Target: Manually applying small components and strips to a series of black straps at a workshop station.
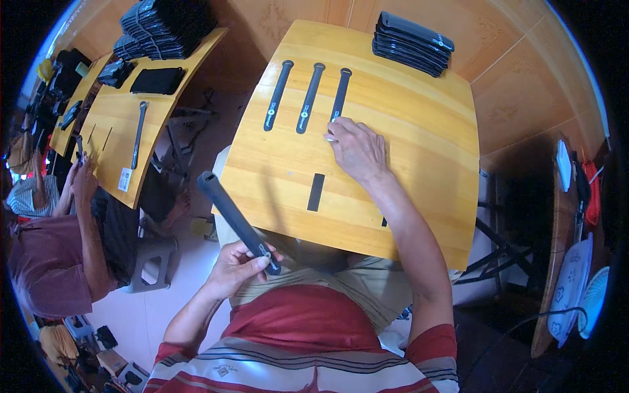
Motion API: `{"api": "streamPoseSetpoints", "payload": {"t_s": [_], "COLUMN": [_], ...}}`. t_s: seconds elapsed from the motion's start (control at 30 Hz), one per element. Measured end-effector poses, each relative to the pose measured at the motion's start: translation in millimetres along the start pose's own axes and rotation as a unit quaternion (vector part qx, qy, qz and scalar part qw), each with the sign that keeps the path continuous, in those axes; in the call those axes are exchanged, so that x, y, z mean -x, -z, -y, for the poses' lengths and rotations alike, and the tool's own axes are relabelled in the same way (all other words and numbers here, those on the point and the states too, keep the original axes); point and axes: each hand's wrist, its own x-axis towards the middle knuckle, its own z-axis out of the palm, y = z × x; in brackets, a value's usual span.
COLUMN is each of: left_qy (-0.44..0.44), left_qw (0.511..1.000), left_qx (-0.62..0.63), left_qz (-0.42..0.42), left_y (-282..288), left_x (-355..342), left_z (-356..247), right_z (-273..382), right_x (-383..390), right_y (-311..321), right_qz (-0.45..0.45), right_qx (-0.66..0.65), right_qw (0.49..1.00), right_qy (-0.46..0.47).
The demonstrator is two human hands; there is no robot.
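Observation:
My left hand (pixel 241 267) is closed around the lower end of a long dark strap (pixel 229 213), held tilted in front of the table's near edge. Small pale print marks the strap near my thumb. Over the table, my right hand (pixel 357 149) has its fingers drawn together at the lower end of another black strap (pixel 341 92). A tiny white bit shows at the fingertips; I cannot tell what it is. To the left lie two matching straps, a middle one (pixel 310 98) and a far-left one (pixel 278 95), each with a rounded, slotted top end.
A short black strip (pixel 316 192) lies on the wooden table (pixel 419 164). Stacked black straps (pixel 413 43) sit at its far right corner. On the left, a co-worker (pixel 59 255) sits at another table (pixel 118 147) with piled black goods (pixel 164 29). A shelf (pixel 547 308) stands right.

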Motion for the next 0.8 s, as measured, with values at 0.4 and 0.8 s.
{"api": "streamPoseSetpoints", "payload": {"t_s": [0.4,0.8], "left_qy": [-0.045,-0.115], "left_qw": [0.996,0.986], "left_qx": [0.030,0.071], "left_qz": [-0.068,-0.096], "left_y": [-21.1,-28.1], "left_x": [-21.0,-35.3], "left_z": [-11.3,-15.4], "right_z": [30.5,97.9], "right_x": [32.3,124.1], "right_y": [40.4,50.3], "right_qz": [0.040,0.027], "right_qx": [-0.083,-0.403], "right_qw": [0.993,0.914], "right_qy": [-0.069,-0.023]}}
